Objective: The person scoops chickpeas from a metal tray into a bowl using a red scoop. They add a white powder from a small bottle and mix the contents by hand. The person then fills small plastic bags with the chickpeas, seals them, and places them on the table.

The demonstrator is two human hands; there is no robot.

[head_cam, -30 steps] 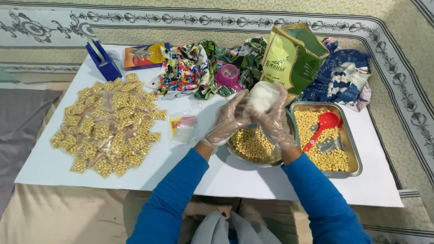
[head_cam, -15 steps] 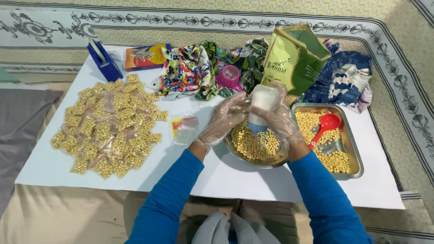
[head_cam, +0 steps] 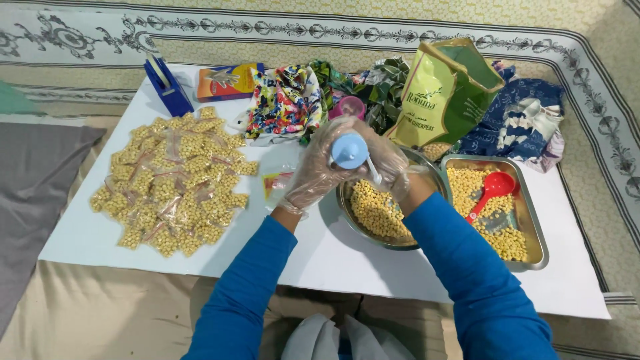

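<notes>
Both hands wear clear plastic gloves. My left hand [head_cam: 312, 179] and my right hand [head_cam: 395, 167] are closed together around a small white container with a round blue end [head_cam: 349, 151], which faces up at the camera. They hold it over the left rim of a round steel bowl [head_cam: 400, 245] half full of yellow chickpeas. A small clear packet with a red strip [head_cam: 275, 181] lies on the white board just left of my left hand.
A steel tray [head_cam: 537, 241] of chickpeas with a red scoop [head_cam: 490, 190] sits at the right. Behind the bowl stand a green bag [head_cam: 443, 93], a pink cup [head_cam: 348, 107] and coloured cloths [head_cam: 283, 103]. A heap of filled packets [head_cam: 173, 187], a blue tape dispenser [head_cam: 167, 87] and an orange box [head_cam: 227, 80] lie at the left.
The white container has come down closer over the bowl and turned, so its blue end now faces the camera. Both hands stay wrapped around it.
</notes>
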